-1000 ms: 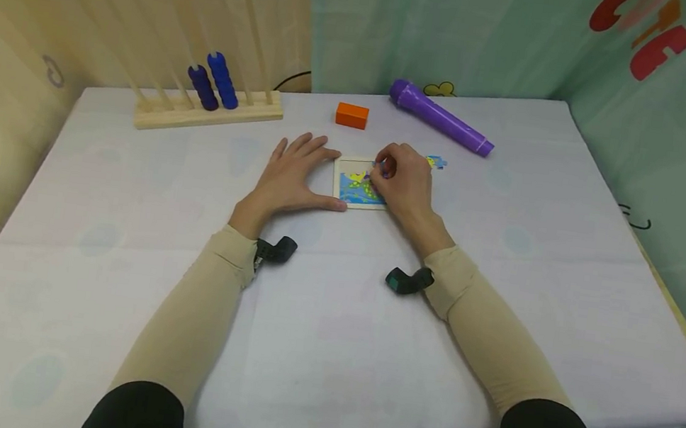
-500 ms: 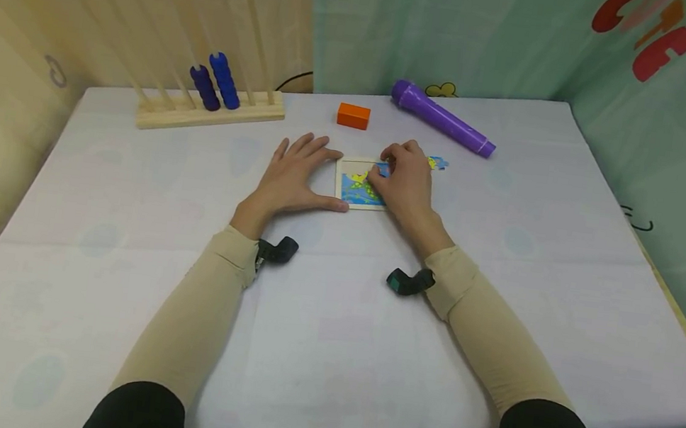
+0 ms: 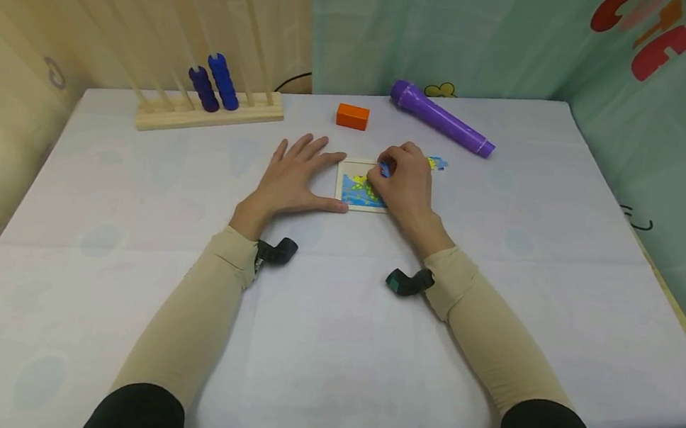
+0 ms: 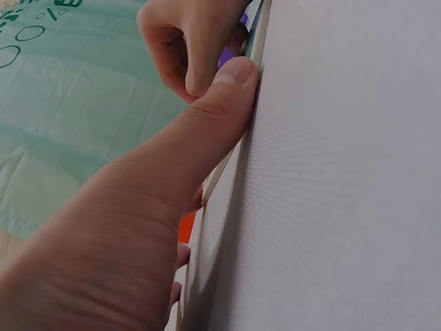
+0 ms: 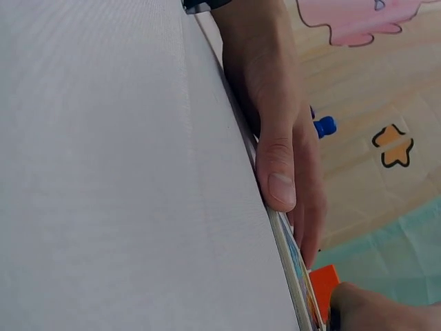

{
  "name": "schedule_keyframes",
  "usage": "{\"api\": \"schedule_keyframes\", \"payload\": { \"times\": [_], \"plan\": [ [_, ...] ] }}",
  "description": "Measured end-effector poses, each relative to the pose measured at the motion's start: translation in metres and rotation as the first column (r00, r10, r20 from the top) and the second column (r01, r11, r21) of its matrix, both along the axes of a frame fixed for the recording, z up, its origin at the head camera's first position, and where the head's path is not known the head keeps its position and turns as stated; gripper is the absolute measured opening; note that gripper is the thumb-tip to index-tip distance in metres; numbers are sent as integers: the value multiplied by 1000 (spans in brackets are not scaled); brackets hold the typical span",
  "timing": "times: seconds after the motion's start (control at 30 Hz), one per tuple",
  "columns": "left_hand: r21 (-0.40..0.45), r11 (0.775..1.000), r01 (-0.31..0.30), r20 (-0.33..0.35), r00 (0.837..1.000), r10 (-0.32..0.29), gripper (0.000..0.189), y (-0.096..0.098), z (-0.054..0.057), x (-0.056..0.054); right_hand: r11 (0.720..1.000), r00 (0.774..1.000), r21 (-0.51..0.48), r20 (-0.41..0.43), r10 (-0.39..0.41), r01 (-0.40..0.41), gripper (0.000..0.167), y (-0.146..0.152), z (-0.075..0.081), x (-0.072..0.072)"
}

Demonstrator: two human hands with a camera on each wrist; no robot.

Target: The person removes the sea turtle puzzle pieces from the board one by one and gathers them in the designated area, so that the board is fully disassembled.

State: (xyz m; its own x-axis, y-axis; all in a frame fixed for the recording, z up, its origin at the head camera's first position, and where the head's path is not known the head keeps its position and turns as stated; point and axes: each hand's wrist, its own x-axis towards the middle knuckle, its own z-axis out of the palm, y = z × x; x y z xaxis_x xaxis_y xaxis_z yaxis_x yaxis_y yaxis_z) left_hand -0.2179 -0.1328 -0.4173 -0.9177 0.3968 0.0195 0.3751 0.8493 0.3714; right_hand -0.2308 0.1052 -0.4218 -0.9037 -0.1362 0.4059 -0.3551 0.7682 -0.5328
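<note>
A small jigsaw puzzle (image 3: 356, 196) with a blue and yellow picture lies in a pale wooden frame (image 3: 339, 183); its upper part shows bare board. My left hand (image 3: 289, 177) has its fingers spread, the thumb at the frame's lower left corner and the forefinger at the upper left corner. In the left wrist view that thumb (image 4: 231, 79) presses along the frame's edge. Over the frame's right part, my right hand (image 3: 407, 185) pinches a blue puzzle piece (image 3: 385, 170) between thumb and forefinger, covering much of that side.
Just beyond the right hand lies a loose blue and yellow puzzle piece (image 3: 438, 163). An orange block (image 3: 352, 116) and a purple toy microphone (image 3: 441, 117) lie farther back. At the back left stands a wooden peg rack (image 3: 210, 117) with blue beads.
The right hand has shifted slightly over the frame's upper right, and the blue piece shows more between its fingers. The frame has slid a little toward me and right; the left hand stays at it.
</note>
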Motion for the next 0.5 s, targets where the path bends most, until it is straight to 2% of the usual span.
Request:
{"api": "schedule_keyframes", "payload": {
  "times": [0.23, 0.5],
  "plan": [
    [2, 1000, 2, 12, 1000, -2, 101, -1, 2, 1, 1000, 1000, 28, 13, 12, -12, 18, 0, 0, -1],
    [-4, 1000, 1, 12, 1000, -1, 101, 0, 1, 0, 998, 999, 35, -24, 46, -45, 16, 0, -1, -2]
  ]
}}
